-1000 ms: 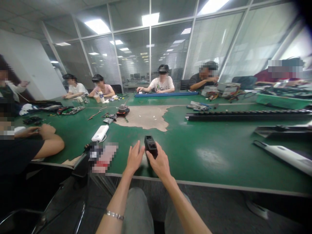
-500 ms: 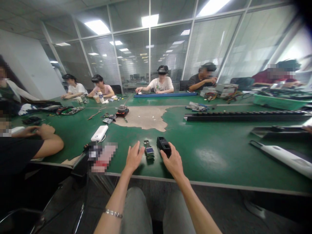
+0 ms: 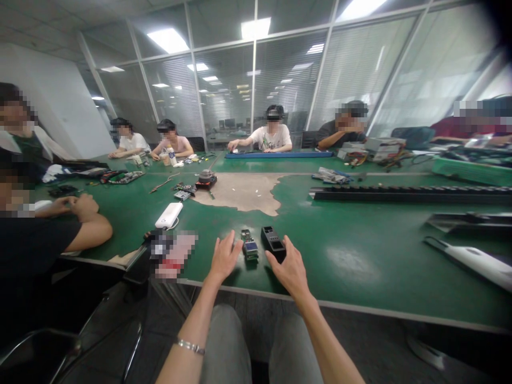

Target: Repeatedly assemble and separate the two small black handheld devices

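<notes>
A small circuit board with a blue display (image 3: 249,247) lies on the green table (image 3: 344,234) near its front edge. My left hand (image 3: 224,258) rests open on the table just left of the board, fingers spread. A black plastic cover (image 3: 272,241) lies to the right of the board. My right hand (image 3: 289,270) sits behind the cover with its fingers apart, fingertips touching or nearly touching the cover's near end.
A white power bank (image 3: 168,215) lies to the left, past a blurred object at the table edge. A worn brown patch (image 3: 244,192) marks the table's middle. Long black strips (image 3: 408,192) and a white device (image 3: 472,260) lie at the right. Several people sit round the table.
One second ago my right hand held the black cover over the board. It moved the cover to the right, uncovering the board, set it down and loosened its grip.
</notes>
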`<move>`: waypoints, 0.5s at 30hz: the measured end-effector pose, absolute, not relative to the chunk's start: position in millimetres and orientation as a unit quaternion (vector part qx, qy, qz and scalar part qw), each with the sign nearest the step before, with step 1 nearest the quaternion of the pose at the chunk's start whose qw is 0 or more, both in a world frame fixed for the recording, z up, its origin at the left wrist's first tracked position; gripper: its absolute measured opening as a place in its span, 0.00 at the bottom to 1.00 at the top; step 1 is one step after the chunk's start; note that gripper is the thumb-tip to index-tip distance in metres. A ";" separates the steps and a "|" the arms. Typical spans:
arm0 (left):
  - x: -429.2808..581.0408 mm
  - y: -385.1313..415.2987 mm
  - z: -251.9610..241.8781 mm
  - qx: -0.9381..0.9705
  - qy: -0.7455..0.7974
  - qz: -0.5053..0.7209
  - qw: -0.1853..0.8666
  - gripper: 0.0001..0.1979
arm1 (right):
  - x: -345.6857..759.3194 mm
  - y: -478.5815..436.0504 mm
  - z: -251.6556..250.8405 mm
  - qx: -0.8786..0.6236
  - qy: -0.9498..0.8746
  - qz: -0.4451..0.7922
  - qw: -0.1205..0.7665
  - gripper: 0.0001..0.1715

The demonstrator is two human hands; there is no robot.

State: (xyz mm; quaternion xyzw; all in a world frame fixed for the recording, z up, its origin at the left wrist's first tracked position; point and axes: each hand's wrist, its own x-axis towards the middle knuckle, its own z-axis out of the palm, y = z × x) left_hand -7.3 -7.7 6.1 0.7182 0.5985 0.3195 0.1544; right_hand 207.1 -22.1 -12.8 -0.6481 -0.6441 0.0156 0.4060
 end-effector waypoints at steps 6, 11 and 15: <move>-7.5 -8.1 7.0 0.719 0.599 0.317 0.154 0.30 | 208.5 -24.5 -13.2 -0.650 -0.649 0.032 0.393 0.40; -7.8 -9.0 8.7 0.727 0.590 0.318 0.153 0.28 | 206.8 -20.7 -11.9 -0.650 -0.653 0.034 0.387 0.37; -8.0 -9.0 8.9 0.723 0.588 0.328 0.153 0.29 | 200.6 -38.1 0.2 -0.623 -0.638 -0.008 0.453 0.41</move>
